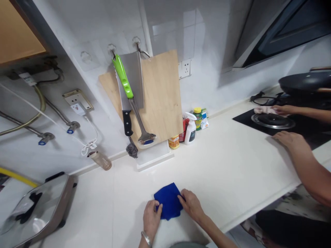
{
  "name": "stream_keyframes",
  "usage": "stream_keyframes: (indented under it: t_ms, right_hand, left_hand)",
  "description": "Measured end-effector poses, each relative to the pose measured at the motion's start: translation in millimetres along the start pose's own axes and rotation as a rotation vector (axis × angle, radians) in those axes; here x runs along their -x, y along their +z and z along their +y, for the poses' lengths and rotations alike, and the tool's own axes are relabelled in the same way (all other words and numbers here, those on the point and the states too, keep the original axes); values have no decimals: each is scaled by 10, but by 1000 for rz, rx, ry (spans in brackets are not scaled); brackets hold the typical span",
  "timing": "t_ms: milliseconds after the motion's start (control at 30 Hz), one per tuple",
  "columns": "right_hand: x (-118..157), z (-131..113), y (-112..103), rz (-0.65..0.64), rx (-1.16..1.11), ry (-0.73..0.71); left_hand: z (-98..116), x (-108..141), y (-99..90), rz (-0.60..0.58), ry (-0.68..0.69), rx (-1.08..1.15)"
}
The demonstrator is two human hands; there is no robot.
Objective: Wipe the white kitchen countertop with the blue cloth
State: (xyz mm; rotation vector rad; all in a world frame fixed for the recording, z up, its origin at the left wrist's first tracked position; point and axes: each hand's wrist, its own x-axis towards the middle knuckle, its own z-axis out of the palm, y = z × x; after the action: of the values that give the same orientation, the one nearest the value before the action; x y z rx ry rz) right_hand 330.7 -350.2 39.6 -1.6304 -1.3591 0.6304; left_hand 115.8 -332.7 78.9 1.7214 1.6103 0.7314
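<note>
A folded blue cloth (168,202) lies on the white countertop (222,165) close in front of me. My left hand (152,216), with a silver bracelet at the wrist, pinches the cloth's left lower edge between thumb and fingers. On the opposite side, my right hand (190,204) grips the right edge in the same way. The cloth looks roughly square, with uneven lower corners.
At right, another person wipes the black stove (271,120) with a pale rag (265,109); a wok (305,83) sits behind. A spray bottle (190,130), hanging cutting board (162,100), tan bottle (100,160) and lidded electric pan (49,206) line the back and left.
</note>
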Motion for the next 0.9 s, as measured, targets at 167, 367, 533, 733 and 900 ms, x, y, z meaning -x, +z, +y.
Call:
stream_keyframes:
  t_ms: [167, 367, 533, 733, 900]
  right_hand:
    - [-272, -374, -107, -12, -284, 114]
    - [-739, -980, -396, 44, -575, 116]
    - [-536, -1143, -536, 73, -715, 129]
    - [273, -512, -30, -51, -716, 468]
    - [742, -21, 233, -277, -612, 580]
  left_hand:
    - [285, -222, -131, -42, -42, 267]
    - [808, -585, -415, -9, 21, 437]
    - [823, -528, -476, 43, 49, 355]
    - [179, -41, -176, 21, -55, 199]
    - [-298, 223, 11, -31, -157, 130]
